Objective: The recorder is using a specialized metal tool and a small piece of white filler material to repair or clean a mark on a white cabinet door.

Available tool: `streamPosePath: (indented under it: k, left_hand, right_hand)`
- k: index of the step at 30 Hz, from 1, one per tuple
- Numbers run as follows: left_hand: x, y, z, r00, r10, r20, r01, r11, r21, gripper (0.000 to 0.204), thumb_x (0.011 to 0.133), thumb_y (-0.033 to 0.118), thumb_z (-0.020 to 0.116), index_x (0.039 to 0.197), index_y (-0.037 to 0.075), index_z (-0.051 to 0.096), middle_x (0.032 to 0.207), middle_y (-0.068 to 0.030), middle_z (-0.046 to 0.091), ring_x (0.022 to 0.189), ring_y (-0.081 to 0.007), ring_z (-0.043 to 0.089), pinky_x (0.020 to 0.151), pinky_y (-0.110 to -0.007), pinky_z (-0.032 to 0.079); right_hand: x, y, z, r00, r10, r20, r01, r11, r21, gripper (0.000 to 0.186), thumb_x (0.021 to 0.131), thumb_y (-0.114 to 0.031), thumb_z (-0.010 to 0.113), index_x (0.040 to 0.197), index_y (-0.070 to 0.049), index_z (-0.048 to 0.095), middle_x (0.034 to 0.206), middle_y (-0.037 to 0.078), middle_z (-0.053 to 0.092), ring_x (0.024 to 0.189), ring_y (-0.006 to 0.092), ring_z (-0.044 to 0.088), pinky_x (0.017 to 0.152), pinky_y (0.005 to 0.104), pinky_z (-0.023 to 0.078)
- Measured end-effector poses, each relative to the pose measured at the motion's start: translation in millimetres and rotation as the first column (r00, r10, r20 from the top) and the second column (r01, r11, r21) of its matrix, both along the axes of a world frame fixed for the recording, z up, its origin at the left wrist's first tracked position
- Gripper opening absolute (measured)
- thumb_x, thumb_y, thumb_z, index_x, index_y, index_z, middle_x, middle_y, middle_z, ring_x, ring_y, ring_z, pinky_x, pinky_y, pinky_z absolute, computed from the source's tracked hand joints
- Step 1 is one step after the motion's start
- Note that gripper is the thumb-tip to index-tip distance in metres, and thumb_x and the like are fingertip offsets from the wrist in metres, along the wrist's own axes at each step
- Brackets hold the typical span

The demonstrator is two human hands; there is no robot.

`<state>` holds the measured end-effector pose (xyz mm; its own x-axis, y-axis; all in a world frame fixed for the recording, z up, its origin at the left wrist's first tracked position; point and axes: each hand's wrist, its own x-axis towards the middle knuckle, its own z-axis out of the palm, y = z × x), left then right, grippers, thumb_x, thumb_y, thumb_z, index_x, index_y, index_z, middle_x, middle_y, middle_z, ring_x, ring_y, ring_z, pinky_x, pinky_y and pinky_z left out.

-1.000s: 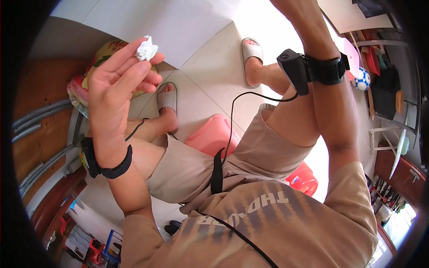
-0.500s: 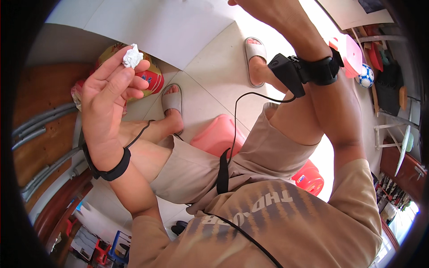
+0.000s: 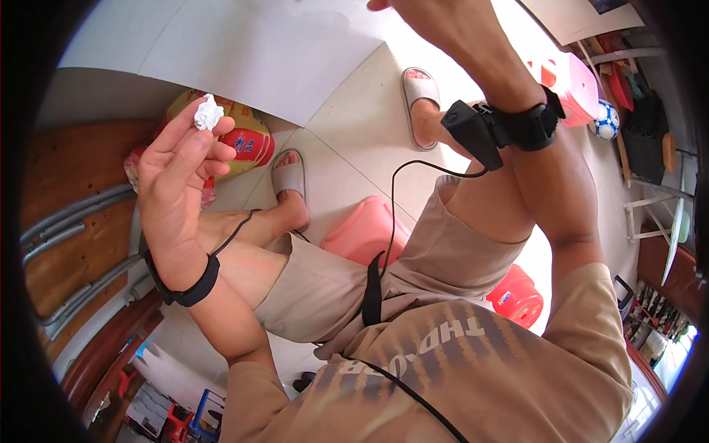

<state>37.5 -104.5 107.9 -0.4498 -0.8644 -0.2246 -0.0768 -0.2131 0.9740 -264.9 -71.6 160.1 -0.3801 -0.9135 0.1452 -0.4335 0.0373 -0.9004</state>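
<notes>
A small crumpled ball of white paper is pinched between the fingertips and thumb of my left hand. That hand is raised at the upper left, palm side showing, with the other fingers half curled. My right hand reaches up to the top edge of the picture. Only its wrist side and one fingertip come into view, so I cannot make out its grip. On my right wrist sits a black strapped device with a thin cable; a black band rings my left wrist.
A white panel-like surface spans the upper left, with a red and yellow sack beneath it. My sandalled feet rest on pale floor tiles. Pink stool, red stool and blue-white ball stand about. Cable crosses my lap.
My left hand with the paper ball has shifted slightly down and left in the picture. The whole view has tilted a little; my right hand stays at the top edge.
</notes>
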Motion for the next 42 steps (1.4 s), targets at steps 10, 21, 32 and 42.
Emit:
streamPosePath:
  k: [10,21,32,42]
  left_hand:
    - [4,-2,-3,1.0,0.0,0.009,0.0,1.0,-0.001,0.043,0.098,0.008,0.061,0.14,-0.004,0.056,0.116,-0.0184,0.071,0.085,-0.0135,0.071,0.073,-0.024,0.057]
    - [3,-1,-6,1.0,0.007,0.023,-0.007,1.0,0.006,0.044,0.098,0.008,0.061,0.139,-0.006,0.055,0.116,-0.019,0.071,0.086,-0.0147,0.071,0.072,-0.024,0.057]
    - [-3,1,1,0.996,0.014,0.092,-0.006,0.996,-0.091,0.047,0.099,0.008,0.061,0.142,-0.007,0.052,0.121,-0.0203,0.07,0.089,-0.0145,0.071,0.075,-0.025,0.057]
    - [-5,3,3,0.995,-0.056,0.083,0.066,0.991,-0.115,0.05,0.099,0.01,0.061,0.145,-0.006,0.05,0.128,-0.0217,0.067,0.096,-0.0193,0.071,0.08,-0.028,0.058]
  right_hand:
    - [-11,-13,-28,0.993,0.116,-0.032,-0.12,0.973,-0.198,0.028,0.092,-0.008,0.054,0.099,0.016,0.068,0.077,0.026,0.072,0.071,0.0255,0.074,0.064,0.0346,0.057]
    - [2,0,1,0.999,0.015,0.039,-0.013,0.999,-0.048,0.025,0.089,-0.006,0.054,0.094,0.012,0.071,0.075,0.03,0.068,0.069,0.0369,0.071,0.067,0.0414,0.055]
    - [-14,-3,-13,1.0,0.02,0.005,-0.019,0.992,-0.124,0.025,0.088,-0.005,0.054,0.093,0.013,0.07,0.074,0.03,0.068,0.067,0.0377,0.07,0.065,0.0416,0.055]
    - [-23,-8,-24,0.99,0.069,-0.125,-0.104,0.948,-0.301,0.025,0.086,-0.004,0.053,0.088,0.014,0.07,0.072,0.032,0.066,0.065,0.0384,0.069,0.064,0.0426,0.054]
